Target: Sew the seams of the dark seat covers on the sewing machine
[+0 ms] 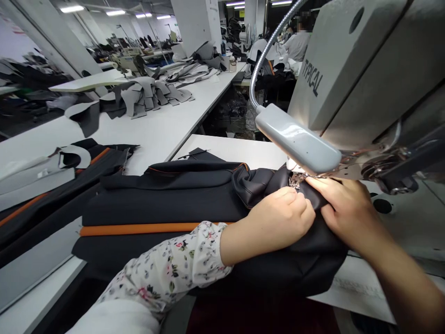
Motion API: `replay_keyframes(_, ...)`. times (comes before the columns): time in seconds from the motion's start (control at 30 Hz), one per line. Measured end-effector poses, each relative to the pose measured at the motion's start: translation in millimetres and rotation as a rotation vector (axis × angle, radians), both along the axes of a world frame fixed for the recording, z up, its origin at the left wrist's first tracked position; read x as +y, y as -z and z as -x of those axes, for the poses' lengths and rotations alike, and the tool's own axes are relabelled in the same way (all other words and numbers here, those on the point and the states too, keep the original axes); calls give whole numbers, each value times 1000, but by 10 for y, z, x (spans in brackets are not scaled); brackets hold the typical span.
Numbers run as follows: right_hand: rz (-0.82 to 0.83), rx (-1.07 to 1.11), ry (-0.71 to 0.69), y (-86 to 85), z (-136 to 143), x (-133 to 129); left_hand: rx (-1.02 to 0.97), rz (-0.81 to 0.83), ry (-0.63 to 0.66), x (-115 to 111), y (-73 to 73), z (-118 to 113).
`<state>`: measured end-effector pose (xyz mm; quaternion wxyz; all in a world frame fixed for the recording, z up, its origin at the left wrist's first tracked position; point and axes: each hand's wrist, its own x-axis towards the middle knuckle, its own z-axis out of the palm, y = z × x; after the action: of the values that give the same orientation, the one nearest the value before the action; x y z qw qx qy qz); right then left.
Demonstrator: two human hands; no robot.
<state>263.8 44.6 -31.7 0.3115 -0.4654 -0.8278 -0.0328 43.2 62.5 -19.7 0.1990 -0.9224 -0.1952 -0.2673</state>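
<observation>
Left hand (pixel 287 212) pinches, half-open right hand (pixel 347 208) presses black leathery fabric (pixel 313 260) whose bunching could catch beneath the silver metal presser foot (pixel 295 182).

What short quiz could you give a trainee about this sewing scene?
1. True or false: the left hand and the right hand both touch the black material.

2. Choose one. The orange strip nearest the floral sleeve runs along:
A) the lamp's bendy neck
B) the black material
C) the white pillar

3. Fill in the blank: the word printed on the sewing machine is ____.

Key: 1. True. 2. B. 3. TYPICAL.
</observation>
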Motion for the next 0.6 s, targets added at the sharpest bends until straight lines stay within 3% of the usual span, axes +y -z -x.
replay_keyframes(0.07, -35, 232, 89, -14, 258, -446, -5, 25, 16, 11, 8, -14)
replay_keyframes(0.13, 19, 528, -132, 83, 498, -820, -18, 40, 38, 22, 16, -39)
replay_keyframes(0.17, 185, 583, -267, 178, 587, -946, -24, 45, 46, 28, 18, -52)
replay_keyframes(0.23, 407, 699, -285, 436, 676, -1074, -17, 62, 50, 41, 17, -63)
replay_keyframes(0.27, 520, 750, -207, 585, 677, -1092, -10, 83, 56, 50, 17, -49)
replay_keyframes(0.37, 837, 997, 201, 1009, 566, -1094, -34, 185, 148, 97, 45, 125)
replay_keyframes(0.43, 938, 1132, 382, 1208, 480, -1102, -83, 272, 182, 150, 115, 347)
replay_keyframes(0.5, 924, 1205, 434, 1317, 438, -1095, -73, 395, 81, 216, 224, 587)
replay_keyframes(0.6, 814, 1333, 401, 1338, 474, -992, 29, 548, -118, 300, 381, 800)
